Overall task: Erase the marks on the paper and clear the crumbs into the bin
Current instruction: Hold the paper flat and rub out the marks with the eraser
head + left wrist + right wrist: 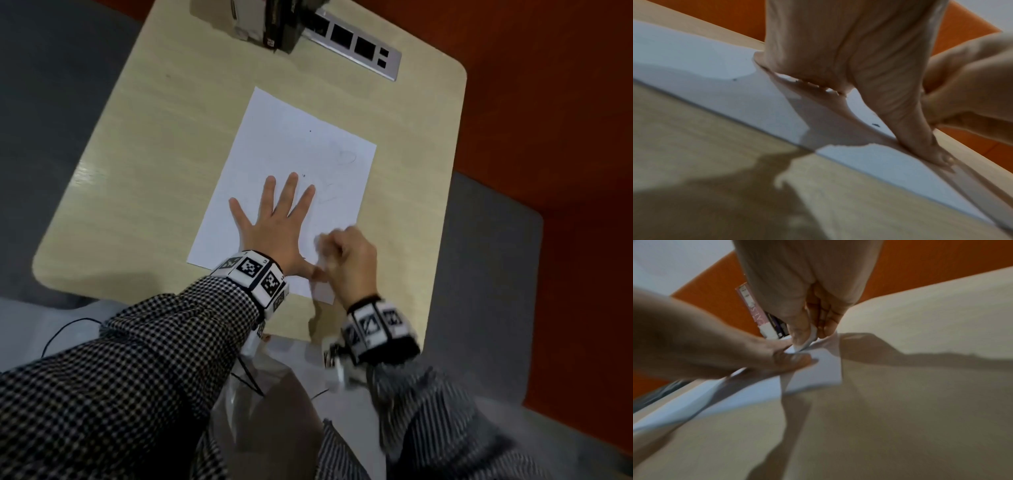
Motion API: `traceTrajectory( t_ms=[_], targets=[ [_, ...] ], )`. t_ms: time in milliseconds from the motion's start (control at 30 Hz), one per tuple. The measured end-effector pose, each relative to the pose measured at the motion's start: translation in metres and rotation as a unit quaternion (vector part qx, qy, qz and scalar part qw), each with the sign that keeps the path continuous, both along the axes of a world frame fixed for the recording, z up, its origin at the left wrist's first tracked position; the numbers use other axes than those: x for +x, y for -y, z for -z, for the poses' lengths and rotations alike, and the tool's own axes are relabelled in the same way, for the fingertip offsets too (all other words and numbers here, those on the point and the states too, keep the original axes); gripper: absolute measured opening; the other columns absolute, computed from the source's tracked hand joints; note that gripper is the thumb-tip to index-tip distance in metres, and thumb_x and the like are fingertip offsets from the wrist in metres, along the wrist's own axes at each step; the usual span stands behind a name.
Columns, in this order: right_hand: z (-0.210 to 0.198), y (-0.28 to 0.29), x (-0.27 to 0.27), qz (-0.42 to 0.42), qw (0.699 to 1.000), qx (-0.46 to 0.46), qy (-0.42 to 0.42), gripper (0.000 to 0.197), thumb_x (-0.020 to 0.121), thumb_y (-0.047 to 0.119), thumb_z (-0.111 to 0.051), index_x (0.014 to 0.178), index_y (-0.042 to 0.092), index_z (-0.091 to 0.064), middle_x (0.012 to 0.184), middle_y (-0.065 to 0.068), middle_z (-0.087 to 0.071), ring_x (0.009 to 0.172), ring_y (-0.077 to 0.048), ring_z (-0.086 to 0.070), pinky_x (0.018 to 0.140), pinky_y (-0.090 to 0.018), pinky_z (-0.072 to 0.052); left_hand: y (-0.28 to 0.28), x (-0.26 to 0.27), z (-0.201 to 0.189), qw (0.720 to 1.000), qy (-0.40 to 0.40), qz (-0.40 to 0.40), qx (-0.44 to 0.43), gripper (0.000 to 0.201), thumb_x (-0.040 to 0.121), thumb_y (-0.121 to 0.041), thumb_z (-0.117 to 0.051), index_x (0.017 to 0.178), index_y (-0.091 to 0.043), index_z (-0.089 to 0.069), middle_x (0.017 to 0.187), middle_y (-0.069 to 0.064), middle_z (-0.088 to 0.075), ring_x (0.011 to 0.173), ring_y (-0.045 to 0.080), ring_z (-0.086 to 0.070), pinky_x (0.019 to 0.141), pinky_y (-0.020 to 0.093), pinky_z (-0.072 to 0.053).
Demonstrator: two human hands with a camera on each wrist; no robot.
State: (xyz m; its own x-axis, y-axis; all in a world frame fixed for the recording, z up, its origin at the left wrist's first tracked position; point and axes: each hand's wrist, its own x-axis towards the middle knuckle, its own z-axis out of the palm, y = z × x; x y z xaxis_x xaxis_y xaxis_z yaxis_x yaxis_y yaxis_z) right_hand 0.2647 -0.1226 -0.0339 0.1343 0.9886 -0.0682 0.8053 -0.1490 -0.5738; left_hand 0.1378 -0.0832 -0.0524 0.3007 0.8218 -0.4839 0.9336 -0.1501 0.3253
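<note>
Where the near edge of the wooden table (144,144) meets the person's lap, a clear plastic bag (260,387) hangs open just below it, between the two checked sleeves. Just beyond that edge, the right hand (346,260) curls its fingers and thumb round a small white eraser (807,339), its tip down on the near right corner of the paper (291,144); this hand is blurred in the head view. Touching it on the left, the left hand (274,222) lies flat, fingers straight and spread, pressing the sheet's near half, its thumb (920,133) stretched out toward the eraser. A few dark crumbs (875,124) lie on the sheet by the thumb. Farther up the sheet, faint pencil marks (346,157) show near its right edge, and bare white paper runs to its far corner. Wide bare wood lies along the table's left side, a narrower strip along the right. At the far edge stand some books (274,24) and, beside them, a silver socket strip (356,44).
</note>
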Motion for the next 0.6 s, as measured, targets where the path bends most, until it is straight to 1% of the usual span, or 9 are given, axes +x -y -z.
traceTrajectory(
  t_ms=[67, 133, 200, 233, 300, 367, 467, 533, 600],
  targets=[
    [-0.004, 0.017, -0.001, -0.025, 0.999, -0.02, -0.012, 0.014, 0.076, 0.007, -0.061, 0.064, 0.0, -0.061, 0.064, -0.016, -0.055, 0.057, -0.028, -0.055, 0.052, -0.031, -0.042, 0.0, -0.001, -0.002, 1.0, 0.003, 0.0, -0.001, 0.14, 0.051, -0.084, -0.065, 0.146, -0.036, 0.027, 0.153, -0.008, 0.038, 0.141, 0.024, 0.034, 0.102, 0.076, 0.006],
    [-0.002, -0.003, 0.008, -0.02, 0.999, -0.036, -0.005, 0.007, 0.076, 0.005, -0.063, 0.071, 0.002, -0.066, 0.072, -0.017, -0.061, 0.066, -0.031, -0.059, 0.059, -0.033, -0.047, -0.001, -0.001, -0.004, 1.0, 0.01, 0.0, -0.002, 0.141, 0.05, -0.086, -0.063, 0.147, -0.036, 0.026, 0.152, -0.007, 0.038, 0.141, 0.024, 0.034, 0.102, 0.075, 0.007],
    [-0.003, -0.028, 0.016, 0.009, 0.999, -0.045, -0.006, 0.006, 0.079, 0.007, -0.063, 0.078, 0.005, -0.069, 0.082, -0.015, -0.065, 0.077, -0.029, -0.061, 0.069, -0.034, -0.049, 0.001, 0.0, -0.006, 1.0, 0.012, -0.007, -0.007, 0.144, 0.048, -0.087, -0.064, 0.147, -0.034, 0.026, 0.152, -0.006, 0.04, 0.14, 0.025, 0.035, 0.102, 0.075, 0.007],
    [-0.004, -0.034, 0.019, 0.012, 0.999, -0.05, -0.015, 0.007, 0.079, 0.008, -0.062, 0.079, 0.006, -0.069, 0.085, -0.014, -0.066, 0.079, -0.027, -0.061, 0.071, -0.034, -0.05, 0.003, 0.001, -0.007, 1.0, 0.007, -0.01, -0.012, 0.146, 0.047, -0.086, -0.065, 0.147, -0.032, 0.026, 0.151, -0.005, 0.041, 0.14, 0.026, 0.036, 0.102, 0.076, 0.006],
    [-0.008, -0.035, 0.02, -0.004, 0.998, -0.064, -0.028, 0.008, 0.08, 0.008, -0.062, 0.079, 0.008, -0.069, 0.086, -0.011, -0.065, 0.081, -0.023, -0.06, 0.072, -0.033, -0.049, 0.005, 0.004, -0.01, 1.0, -0.011, -0.008, -0.021, 0.148, 0.048, -0.084, -0.068, 0.147, -0.03, 0.028, 0.15, -0.002, 0.042, 0.14, 0.029, 0.036, 0.102, 0.076, 0.005],
    [-0.012, -0.033, 0.021, -0.024, 0.996, -0.073, -0.043, 0.009, 0.08, 0.006, -0.061, 0.078, 0.008, -0.07, 0.085, -0.011, -0.064, 0.08, -0.022, -0.06, 0.072, -0.031, -0.049, 0.0, 0.007, -0.013, 1.0, -0.012, 0.001, -0.02, 0.144, 0.05, -0.083, -0.068, 0.148, -0.032, 0.025, 0.152, 0.0, 0.04, 0.139, 0.031, 0.036, 0.101, 0.076, 0.007],
    [-0.009, -0.036, 0.026, -0.033, 0.997, -0.054, -0.046, 0.012, 0.08, 0.002, -0.059, 0.077, 0.008, -0.069, 0.083, -0.011, -0.064, 0.077, -0.022, -0.061, 0.069, -0.03, -0.049, -0.011, 0.01, -0.012, 0.999, 0.01, 0.037, 0.004, 0.128, 0.056, -0.083, -0.063, 0.149, -0.042, 0.016, 0.155, -0.003, 0.034, 0.141, 0.031, 0.034, 0.1, 0.077, 0.007],
    [-0.003, -0.025, 0.023, -0.031, 0.999, -0.016, -0.023, 0.009, 0.079, 0.001, -0.06, 0.074, 0.006, -0.066, 0.075, -0.011, -0.06, 0.068, -0.02, -0.057, 0.061, -0.029, -0.045, -0.015, 0.011, -0.009, 0.999, 0.022, 0.038, -0.002, 0.124, 0.057, -0.083, -0.063, 0.146, -0.048, 0.016, 0.155, -0.007, 0.034, 0.14, 0.03, 0.034, 0.099, 0.078, 0.007],
    [0.001, 0.001, 0.011, -0.026, 1.0, 0.01, 0.007, 0.01, 0.076, -0.001, -0.063, 0.067, 0.003, -0.061, 0.066, -0.009, -0.052, 0.059, -0.019, -0.049, 0.052, -0.027, -0.035, -0.014, 0.011, -0.005, 0.999, 0.023, 0.032, -0.011, 0.124, 0.059, -0.079, -0.066, 0.146, -0.05, 0.018, 0.154, -0.009, 0.036, 0.14, 0.029, 0.035, 0.098, 0.078, 0.008]
  ],
)
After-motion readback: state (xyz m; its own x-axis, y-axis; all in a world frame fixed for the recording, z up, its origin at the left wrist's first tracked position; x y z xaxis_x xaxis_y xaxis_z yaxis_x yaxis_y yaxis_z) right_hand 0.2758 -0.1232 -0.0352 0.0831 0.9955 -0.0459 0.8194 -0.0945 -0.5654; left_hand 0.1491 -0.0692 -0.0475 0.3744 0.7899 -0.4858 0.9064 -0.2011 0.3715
